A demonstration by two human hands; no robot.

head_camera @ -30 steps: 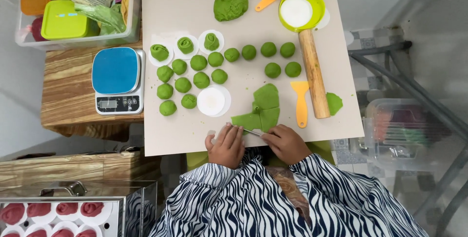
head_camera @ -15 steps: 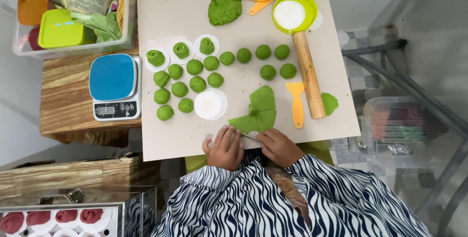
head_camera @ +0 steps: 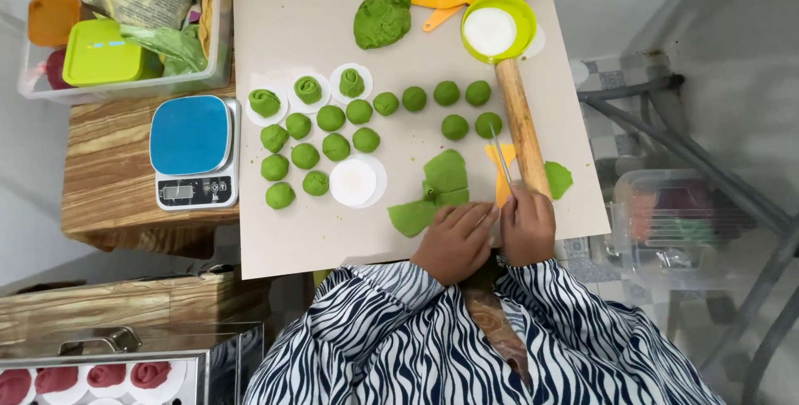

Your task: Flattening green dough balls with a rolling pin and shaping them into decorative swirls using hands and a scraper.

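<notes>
Flattened green dough (head_camera: pixel 437 188) lies at near edge of worktop (head_camera: pixel 283 230), right of paper discs. Looks soft, tacky, tears easily; lift by edges. Left hand (head_camera: pixel 456 241) presses it, fingers curled; right hand (head_camera: pixel 527 226) pinches thin stick (head_camera: pixel 500 154).

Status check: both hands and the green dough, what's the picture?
Left hand resting on flattened green dough pieces. Right hand gripping thin metal tool, tip up over board. Rolling pin lies right beside the tool; dough balls apart at left.

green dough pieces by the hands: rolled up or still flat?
Flat. The green dough petals lie spread and overlapping on the board, unlike the three rolled rosettes.
</notes>
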